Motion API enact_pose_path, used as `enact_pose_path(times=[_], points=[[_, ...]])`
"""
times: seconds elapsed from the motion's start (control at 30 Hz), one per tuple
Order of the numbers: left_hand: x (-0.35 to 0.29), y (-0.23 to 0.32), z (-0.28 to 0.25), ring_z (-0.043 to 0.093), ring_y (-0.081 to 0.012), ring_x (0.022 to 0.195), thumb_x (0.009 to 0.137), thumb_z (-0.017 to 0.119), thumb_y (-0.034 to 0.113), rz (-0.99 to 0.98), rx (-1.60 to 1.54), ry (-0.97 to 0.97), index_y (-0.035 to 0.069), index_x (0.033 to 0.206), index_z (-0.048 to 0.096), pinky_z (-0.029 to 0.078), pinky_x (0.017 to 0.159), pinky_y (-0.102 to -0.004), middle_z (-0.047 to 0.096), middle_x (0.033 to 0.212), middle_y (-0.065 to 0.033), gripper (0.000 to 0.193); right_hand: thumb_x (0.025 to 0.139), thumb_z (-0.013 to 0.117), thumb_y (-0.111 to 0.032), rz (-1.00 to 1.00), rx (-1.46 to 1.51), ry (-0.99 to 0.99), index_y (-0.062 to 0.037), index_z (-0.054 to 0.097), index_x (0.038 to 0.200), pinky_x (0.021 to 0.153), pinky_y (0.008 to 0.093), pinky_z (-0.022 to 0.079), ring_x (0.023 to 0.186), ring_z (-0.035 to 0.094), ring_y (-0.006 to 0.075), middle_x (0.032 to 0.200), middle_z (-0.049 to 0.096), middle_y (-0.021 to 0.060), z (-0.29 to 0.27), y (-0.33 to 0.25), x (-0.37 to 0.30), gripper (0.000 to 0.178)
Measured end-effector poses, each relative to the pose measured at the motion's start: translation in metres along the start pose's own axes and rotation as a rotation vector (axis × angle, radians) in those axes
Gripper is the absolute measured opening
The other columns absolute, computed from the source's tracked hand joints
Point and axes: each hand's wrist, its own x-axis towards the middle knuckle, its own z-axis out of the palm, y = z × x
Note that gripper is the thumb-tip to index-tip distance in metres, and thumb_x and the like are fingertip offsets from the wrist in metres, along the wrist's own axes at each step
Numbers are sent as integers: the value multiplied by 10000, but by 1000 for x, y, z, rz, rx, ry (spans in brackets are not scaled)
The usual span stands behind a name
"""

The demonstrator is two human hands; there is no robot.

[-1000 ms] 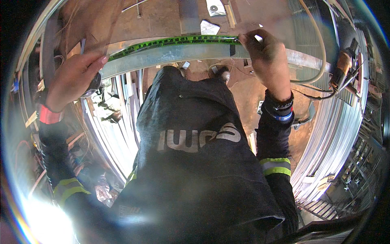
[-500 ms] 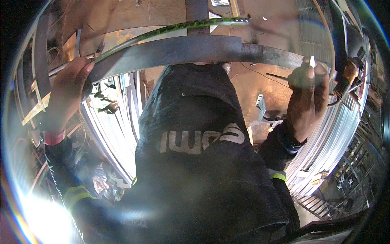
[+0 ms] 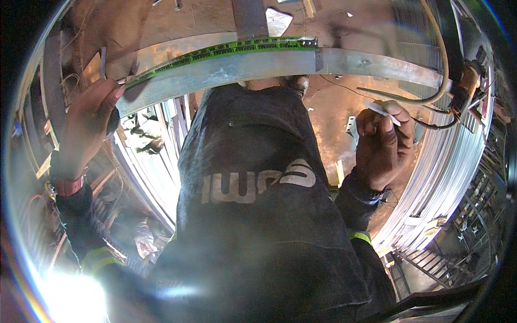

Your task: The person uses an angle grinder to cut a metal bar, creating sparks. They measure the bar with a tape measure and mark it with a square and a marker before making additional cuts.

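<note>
My left hand (image 3: 89, 124) is closed around a tape measure, whose dark case partly shows under the fingers. Its green and black blade (image 3: 215, 51) reaches rightward along the far edge of a grey flat metal bar (image 3: 231, 71), ending near that bar's right end. Another flat metal piece (image 3: 377, 62) continues to the right from there. Between the thumb and fingers of my right hand (image 3: 383, 145), a thin white marking stick, like chalk (image 3: 377, 109), is pinched. This hand is on the near side of the metal, apart from it.
Long pale metal lengths are stacked at the left (image 3: 153, 177) and right (image 3: 436, 177). A cable (image 3: 431, 99) with a clamp-like holder (image 3: 467, 86) hangs at the right. A dark upright bar (image 3: 250, 19) crosses beyond the flat bar. Bright glare fills the lower left.
My right hand has come away from the right-hand metal piece, nearer to me and leftward, with the white stick. The tape blade has come down against the bar and its end shifted left.
</note>
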Motion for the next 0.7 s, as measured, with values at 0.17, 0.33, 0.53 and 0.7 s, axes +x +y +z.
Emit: enact_pose_path(times=[0.17,0.33,0.53,0.7], points=[[1,2,-5,564,-369,795,1040,474,293,21,22,-31,-5,989,570,444,737,-397,525,846,-182,318,904,659,-2,-63,-165,-28,36,632,1072,717,338,505,778,611,199,943,637,119,18,7,-13,174],[-7,8,1,590,-366,839,1029,502,282,-16,10,28,2,1006,587,460,764,-388,557,873,-179,294,778,721,83,-264,-626,-150,25,672,1011,783,357,507,869,631,253,945,670,161,33,16,-10,245],[-15,1,13,618,-367,904,1013,526,237,50,116,80,16,1040,616,473,788,-417,602,928,-175,241,708,742,35,-636,-843,-375,40,689,1098,741,368,533,881,645,305,953,664,185,61,44,8,394],[-23,5,18,608,-364,906,986,543,181,56,255,48,23,1087,619,473,771,-435,605,983,-174,202,606,684,-16,-697,-953,-561,48,684,1147,756,419,555,875,635,344,976,641,188,68,49,11,545]])
